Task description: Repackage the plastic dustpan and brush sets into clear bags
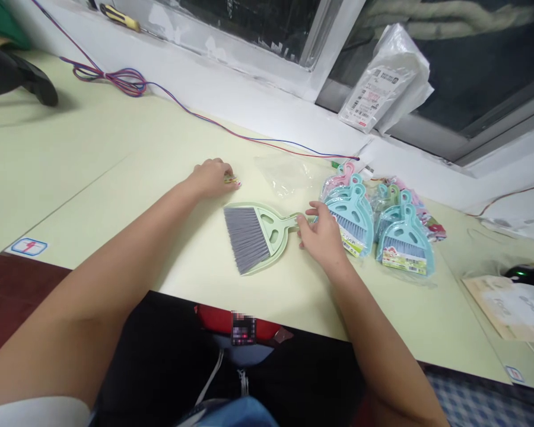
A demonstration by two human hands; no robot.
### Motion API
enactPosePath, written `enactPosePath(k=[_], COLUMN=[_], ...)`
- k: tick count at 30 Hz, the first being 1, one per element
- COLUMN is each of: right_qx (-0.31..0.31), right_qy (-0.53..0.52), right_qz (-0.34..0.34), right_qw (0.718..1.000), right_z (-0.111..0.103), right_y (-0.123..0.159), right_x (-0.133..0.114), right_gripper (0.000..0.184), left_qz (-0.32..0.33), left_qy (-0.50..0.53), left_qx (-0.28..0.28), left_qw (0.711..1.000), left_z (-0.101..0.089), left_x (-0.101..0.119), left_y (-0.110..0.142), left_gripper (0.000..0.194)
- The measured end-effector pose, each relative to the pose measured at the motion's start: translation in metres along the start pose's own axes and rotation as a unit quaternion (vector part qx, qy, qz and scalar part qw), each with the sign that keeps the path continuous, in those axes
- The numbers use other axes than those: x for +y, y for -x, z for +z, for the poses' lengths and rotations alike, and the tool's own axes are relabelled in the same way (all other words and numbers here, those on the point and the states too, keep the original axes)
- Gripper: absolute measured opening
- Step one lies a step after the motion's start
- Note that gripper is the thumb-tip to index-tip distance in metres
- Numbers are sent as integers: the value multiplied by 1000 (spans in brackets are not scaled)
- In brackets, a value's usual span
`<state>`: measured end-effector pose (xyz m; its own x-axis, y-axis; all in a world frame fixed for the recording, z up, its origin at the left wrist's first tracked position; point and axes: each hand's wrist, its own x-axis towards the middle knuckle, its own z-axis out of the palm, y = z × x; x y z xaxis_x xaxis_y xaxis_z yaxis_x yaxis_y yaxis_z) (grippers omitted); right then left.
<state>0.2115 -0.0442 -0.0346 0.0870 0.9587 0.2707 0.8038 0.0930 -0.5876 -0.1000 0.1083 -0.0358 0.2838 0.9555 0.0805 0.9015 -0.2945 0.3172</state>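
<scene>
The left hand [212,178] is pinching a small printed label [230,180], while the right hand [324,236], its closure unclear, is touching the green brush-and-dustpan set [260,237] near bagged turquoise sets [364,210].

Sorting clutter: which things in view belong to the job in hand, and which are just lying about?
Job, likely:
Pale green plastic dustpan with grey-bristled brush, right hand at its handle
Small multicoloured piece at left hand, unclear what
Flat clear plastic bag
Bagged turquoise plastic dustpan sets

Lying about, apparently:
Thin red-and-blue wire
Yellow-and-black screwdriver
White labelled plastic parcel
</scene>
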Motion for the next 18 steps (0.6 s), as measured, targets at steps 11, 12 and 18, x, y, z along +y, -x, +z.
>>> enactPosePath(k=[11, 12, 18], right_qx=[4, 4, 5], right_qy=[-25, -29, -38], right_qz=[21, 21, 22], right_qw=[999, 999, 999], right_z=[-7, -7, -9], right_y=[0, 1, 1], right_x=[-10, -11, -12], right_gripper=[48, 48, 46], left_qz=[22, 18, -12], left_qy=[55, 70, 131], left_qx=[-55, -58, -50], left_qw=[997, 996, 990], left_z=[-15, -16, -18], left_x=[-8, -8, -13], left_y=[6, 7, 12], left_gripper=[62, 64, 70])
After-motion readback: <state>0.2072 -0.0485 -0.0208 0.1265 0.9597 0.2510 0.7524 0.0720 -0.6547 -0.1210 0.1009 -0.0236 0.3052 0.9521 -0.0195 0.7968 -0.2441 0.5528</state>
